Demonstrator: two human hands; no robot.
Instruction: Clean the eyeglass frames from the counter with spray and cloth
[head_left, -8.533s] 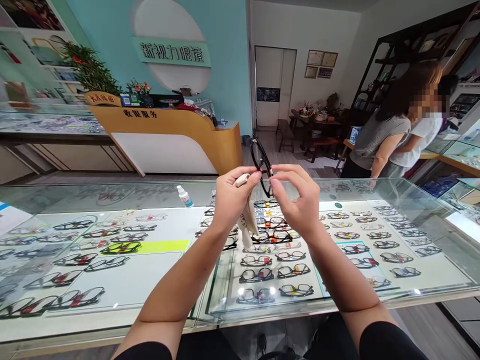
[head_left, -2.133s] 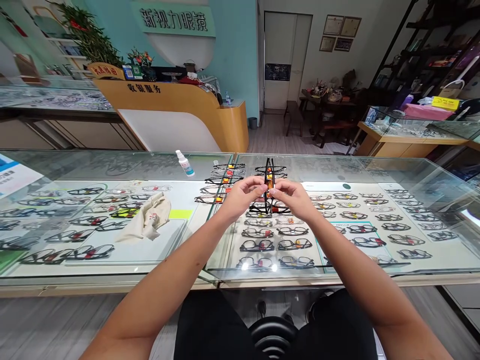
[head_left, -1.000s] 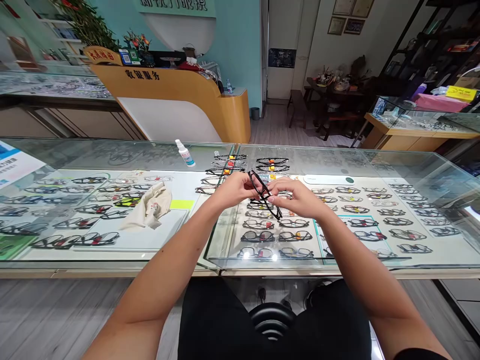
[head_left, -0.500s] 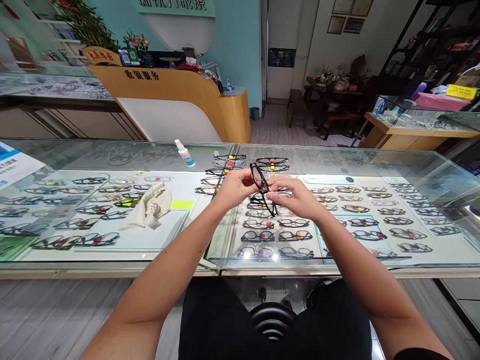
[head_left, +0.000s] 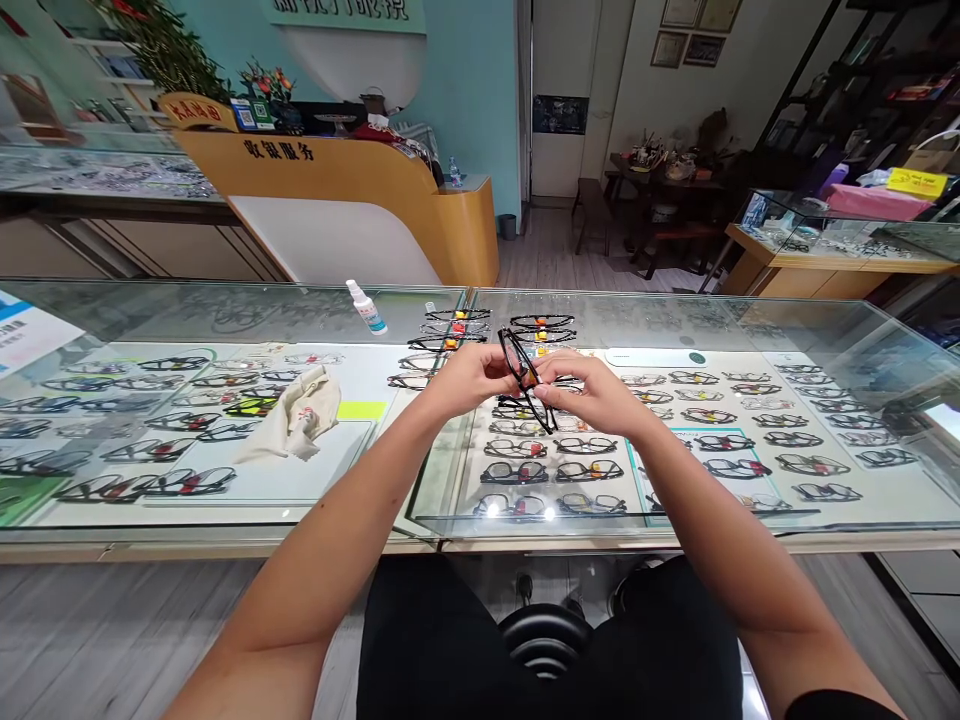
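Observation:
A pair of black-framed eyeglasses (head_left: 527,380) is held tilted above the glass display counter. My left hand (head_left: 474,378) is closed on its left side, thumb and fingers pinching the frame. From the other side my right hand (head_left: 589,388) grips the same glasses, its fingertips on the frame near the middle and lower part. Behind and beneath the hands, several eyeglasses (head_left: 541,322) stand in rows on the counter. To the left lie a crumpled cream cloth (head_left: 304,412) and a white spray bottle (head_left: 367,308), which leans on the glass.
The glass display counter (head_left: 442,530) runs across in front of me, with many eyeglasses (head_left: 589,470) inside. A yellow strip (head_left: 361,410) is near the cloth. Beyond stands a wooden reception desk (head_left: 337,170); a smaller glass case (head_left: 840,240) is at the right.
The glasses in my hands have turned slightly, showing the lenses a little more. Both hands stay almost in place, and the whole view has shifted slightly.

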